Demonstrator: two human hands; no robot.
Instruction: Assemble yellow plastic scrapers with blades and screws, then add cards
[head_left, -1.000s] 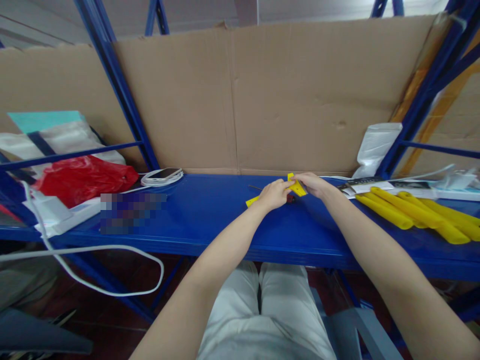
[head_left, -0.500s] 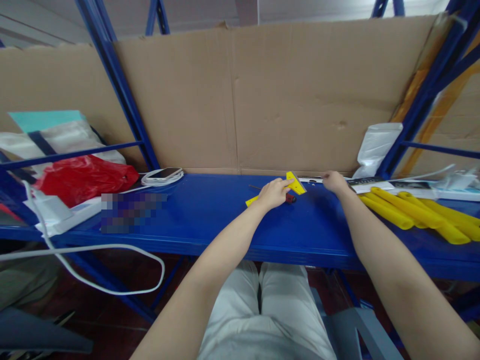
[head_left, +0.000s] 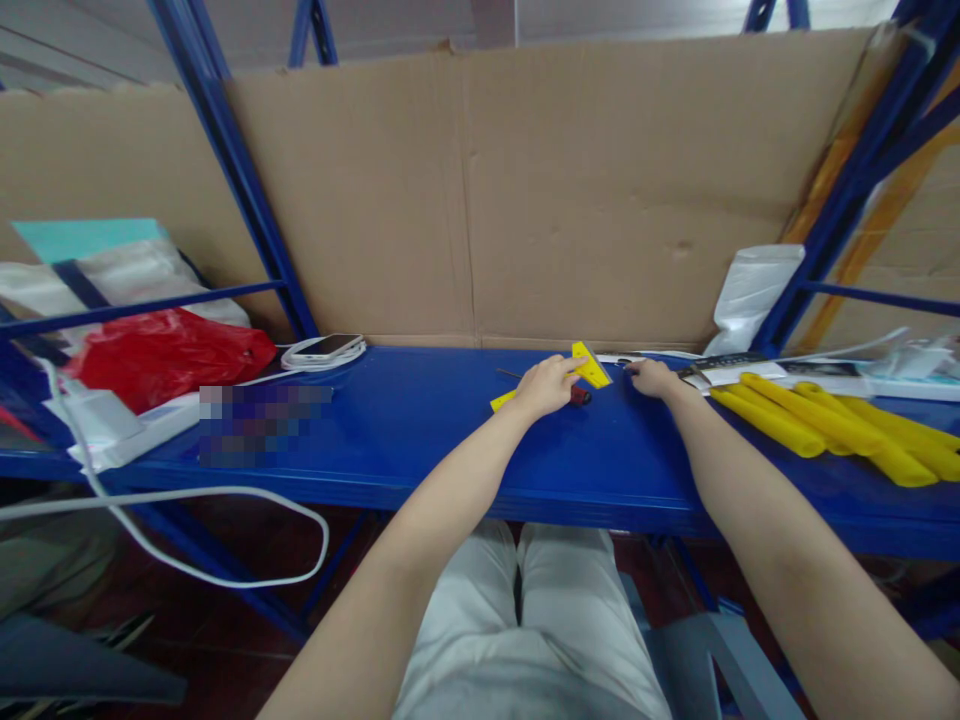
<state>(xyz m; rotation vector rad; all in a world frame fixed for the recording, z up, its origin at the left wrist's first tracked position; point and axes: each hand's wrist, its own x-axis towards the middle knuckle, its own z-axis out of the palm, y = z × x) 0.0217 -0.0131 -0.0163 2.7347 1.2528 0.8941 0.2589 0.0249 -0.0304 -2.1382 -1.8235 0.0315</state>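
Note:
My left hand is closed around a yellow scraper held low over the blue shelf. The scraper's wide head sticks out past my fingers, and a yellow end shows behind the hand. Under that hand lies a screwdriver with a red and black handle; its thin shaft pokes out on the left. To the right, my right hand is down at the shelf top with its fingers pinched together. Whatever is in the fingertips is too small to make out. Small dark bits lie by them.
Several yellow tubes lie at the right. Behind them are a white power strip and a white plastic pouch. A phone on a coiled white cable and a red bag are at the left. Cardboard walls the back.
My right hand has moved left and slightly down to the shelf top, closer to the scraper. My left hand keeps its hold on the scraper in nearly the same place.

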